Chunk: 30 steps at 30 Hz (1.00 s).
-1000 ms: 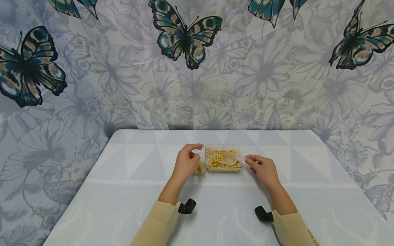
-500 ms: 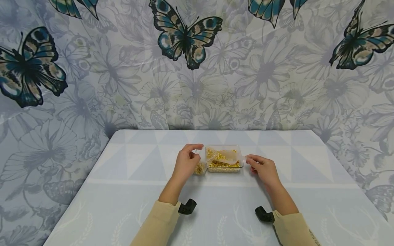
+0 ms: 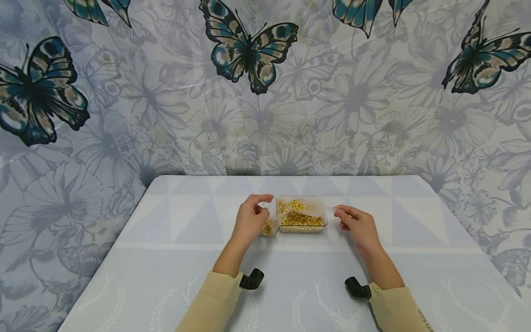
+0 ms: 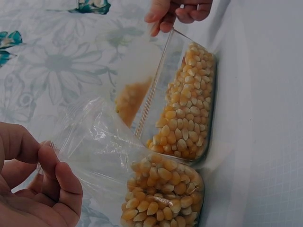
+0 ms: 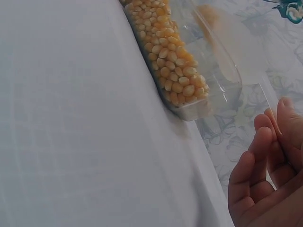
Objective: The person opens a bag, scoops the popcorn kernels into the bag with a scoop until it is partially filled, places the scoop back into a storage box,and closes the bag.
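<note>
A clear rectangular box of dried corn kernels stands on the table. Against its left side sits a clear plastic bag with more kernels at its bottom. My left hand pinches the bag's gathered upper edge between thumb and fingers. On the other side, my right hand grips the thin handle of a translucent spoon between thumb and forefinger. The spoon's bowl is over the box, tilted, with kernels at its left end near the bag's mouth. Whether kernels are entering the bag is hard to tell.
Box and bag rest near the back of the pale patterned table. Behind it hangs a butterfly-and-flower printed cloth. Black wrist-worn devices stick out from both sleeve cuffs.
My right hand has shifted slightly right and up. The spoon has tilted, and its bowl no longer lies flat over the kernels. My left hand and the bag stay put.
</note>
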{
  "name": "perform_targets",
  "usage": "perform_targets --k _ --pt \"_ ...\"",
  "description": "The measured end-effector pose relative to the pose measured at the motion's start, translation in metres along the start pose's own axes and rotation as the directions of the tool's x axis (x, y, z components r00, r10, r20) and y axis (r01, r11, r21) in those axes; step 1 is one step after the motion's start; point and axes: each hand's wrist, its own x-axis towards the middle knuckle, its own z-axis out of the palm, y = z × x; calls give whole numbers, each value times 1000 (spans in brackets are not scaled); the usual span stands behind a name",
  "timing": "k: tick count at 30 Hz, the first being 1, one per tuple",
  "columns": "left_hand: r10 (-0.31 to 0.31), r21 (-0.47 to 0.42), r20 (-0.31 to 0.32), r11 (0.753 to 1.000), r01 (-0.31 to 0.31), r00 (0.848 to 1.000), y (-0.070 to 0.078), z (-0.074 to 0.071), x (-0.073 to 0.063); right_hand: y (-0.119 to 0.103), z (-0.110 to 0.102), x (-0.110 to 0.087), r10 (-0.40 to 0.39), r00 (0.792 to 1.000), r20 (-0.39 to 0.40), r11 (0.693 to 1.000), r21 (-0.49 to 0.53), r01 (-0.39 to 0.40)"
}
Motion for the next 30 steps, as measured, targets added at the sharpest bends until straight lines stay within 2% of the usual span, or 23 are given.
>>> perform_targets --k 14,30 --pt "-2 13 4 1000 2 1000 0 0 0 -9 -7 -2 -29 998 -50 995 95 34" --pt "-10 20 -6 1000 10 1000 0 1 1 -27 -10 -12 -93 994 -57 987 127 99"
